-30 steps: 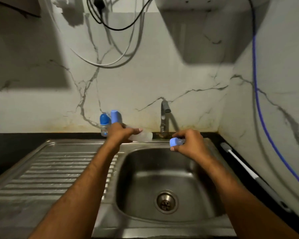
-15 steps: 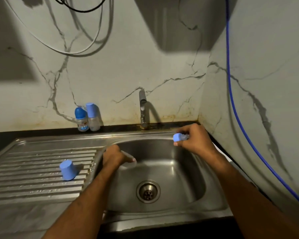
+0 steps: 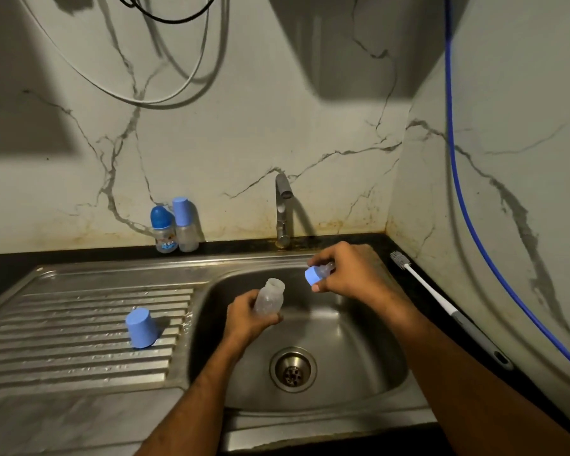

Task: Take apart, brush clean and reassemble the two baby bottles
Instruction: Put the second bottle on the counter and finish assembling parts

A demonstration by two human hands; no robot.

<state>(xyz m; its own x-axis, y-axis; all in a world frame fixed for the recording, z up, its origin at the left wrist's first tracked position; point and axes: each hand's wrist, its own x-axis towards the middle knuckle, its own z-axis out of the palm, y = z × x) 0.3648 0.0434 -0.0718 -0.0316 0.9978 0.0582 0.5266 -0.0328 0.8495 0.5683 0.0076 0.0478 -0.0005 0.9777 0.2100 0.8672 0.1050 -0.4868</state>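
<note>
Marble-veined wall panels (image 3: 310,126) back a steel sink (image 3: 359,390) with a ribbed draining board (image 3: 63,357) on its left and a tap (image 3: 282,212) at the far rim. Over the basin, the left hand (image 3: 249,319) curls round an open, clear bottle body (image 3: 270,297), its neck pointing up and away. Just right of it, the right hand (image 3: 349,274) pinches a blue screw ring (image 3: 312,275) that seems to carry a clear teat, though blur makes this uncertain. One blue cap (image 3: 141,327) stands upside down on the draining board. Two capped bottles (image 3: 175,225) stand together against the far wall. At the right, a bottle brush (image 3: 441,301) lies on the dark counter (image 3: 392,245).
</note>
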